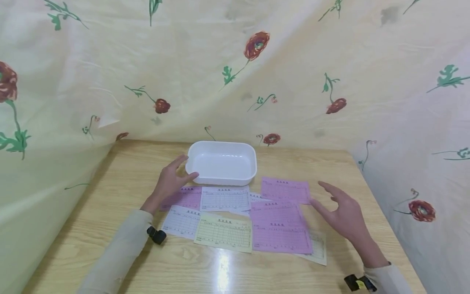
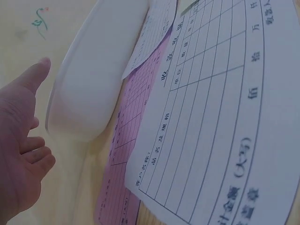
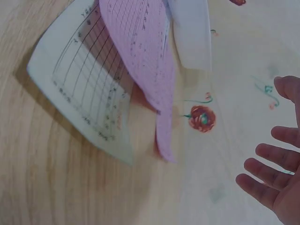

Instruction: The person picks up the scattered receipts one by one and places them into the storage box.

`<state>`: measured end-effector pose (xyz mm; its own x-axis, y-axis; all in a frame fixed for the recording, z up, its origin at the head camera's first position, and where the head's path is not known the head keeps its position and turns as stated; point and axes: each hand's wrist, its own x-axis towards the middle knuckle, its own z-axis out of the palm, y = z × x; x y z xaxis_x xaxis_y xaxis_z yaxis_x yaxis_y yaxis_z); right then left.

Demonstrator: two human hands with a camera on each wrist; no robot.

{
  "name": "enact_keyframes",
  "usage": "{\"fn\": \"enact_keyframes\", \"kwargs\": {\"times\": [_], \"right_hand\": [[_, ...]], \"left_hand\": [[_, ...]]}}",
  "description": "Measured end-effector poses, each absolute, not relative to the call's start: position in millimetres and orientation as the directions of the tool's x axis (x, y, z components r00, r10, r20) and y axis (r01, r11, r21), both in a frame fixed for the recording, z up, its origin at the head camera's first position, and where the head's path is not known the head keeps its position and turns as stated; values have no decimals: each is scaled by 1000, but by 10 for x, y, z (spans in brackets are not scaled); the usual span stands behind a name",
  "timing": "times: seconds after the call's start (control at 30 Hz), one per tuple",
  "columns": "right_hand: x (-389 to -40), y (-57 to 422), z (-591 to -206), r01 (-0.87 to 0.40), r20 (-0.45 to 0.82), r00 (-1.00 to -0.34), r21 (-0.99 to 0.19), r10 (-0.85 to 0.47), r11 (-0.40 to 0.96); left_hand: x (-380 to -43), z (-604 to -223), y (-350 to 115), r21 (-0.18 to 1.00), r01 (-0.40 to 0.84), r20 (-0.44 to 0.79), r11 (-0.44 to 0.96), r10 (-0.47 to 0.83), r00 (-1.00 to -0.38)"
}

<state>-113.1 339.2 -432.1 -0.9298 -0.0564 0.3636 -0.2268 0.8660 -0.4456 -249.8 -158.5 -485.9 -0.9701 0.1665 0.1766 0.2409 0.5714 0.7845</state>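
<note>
Beside left fingers [image 1: 179,161], white tray [image 1: 222,164]

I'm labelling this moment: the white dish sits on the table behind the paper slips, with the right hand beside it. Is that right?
Not quite: the hand beside the white dish is the left hand, as the head view shows. The dish does sit on the table behind the paper slips.

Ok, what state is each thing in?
White rectangular tray: upright, empty
Left hand: beside tray, holding nothing
Right hand: fingers apart, holding nothing
Right pink receipts: overlapping
Left pink receipt: partly covered
Front white receipt: partly covered
Rear-centre white receipt: face up
Rear-right white receipt: mostly covered
Front yellow receipt: face up
Right yellow receipt: partly covered
Floral cloth: creased
</note>
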Motion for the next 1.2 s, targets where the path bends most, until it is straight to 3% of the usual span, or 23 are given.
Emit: {"fn": "enact_keyframes", "kwargs": {"times": [0.53,1.2], "right_hand": [[-1500,3659,-4538,-73,169,-984,-652,51,755],[-1860,3759,-4859,71,-53,-997,-673,49,736]], "left_hand": [[-2495,-4953,-1593,847,196,111,494,196,-974],[-2518,-4969,-1586,831,231,143,506,209,-968]]}}
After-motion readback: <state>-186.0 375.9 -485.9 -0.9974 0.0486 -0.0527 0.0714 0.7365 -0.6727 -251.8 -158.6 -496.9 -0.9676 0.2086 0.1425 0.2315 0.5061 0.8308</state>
